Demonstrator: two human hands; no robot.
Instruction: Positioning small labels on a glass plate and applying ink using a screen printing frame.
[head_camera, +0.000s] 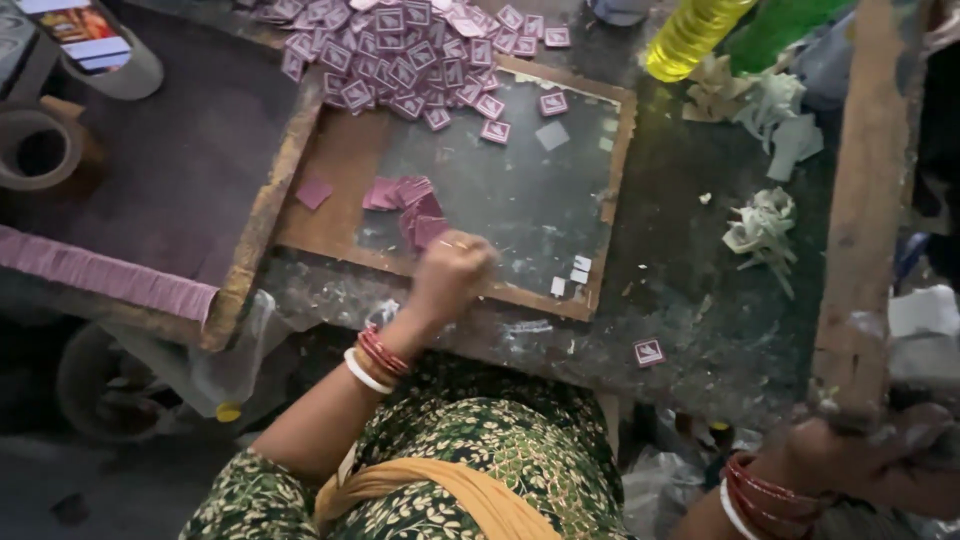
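My left hand (450, 275) reaches over a wood-framed glass board (520, 215). Its fingers are curled and pinch the near edge of a small fanned pile of plain pink paper squares (405, 200). The hand is blurred, so the exact grip is unclear. One loose pink square (313, 192) lies to the left of the pile. My right hand (870, 460) is at the lower right, closed around the base of a worn wooden post (865, 200). Both wrists wear red and white bangles.
A heap of printed pink labels (400, 50) spills onto the board's far edge. One label (648, 351) lies on the dark bench. A long row of stacked pink cards (100, 272), a tape roll (40, 148), a yellow bottle (690, 35) and white paper scraps (762, 225) surround the board.
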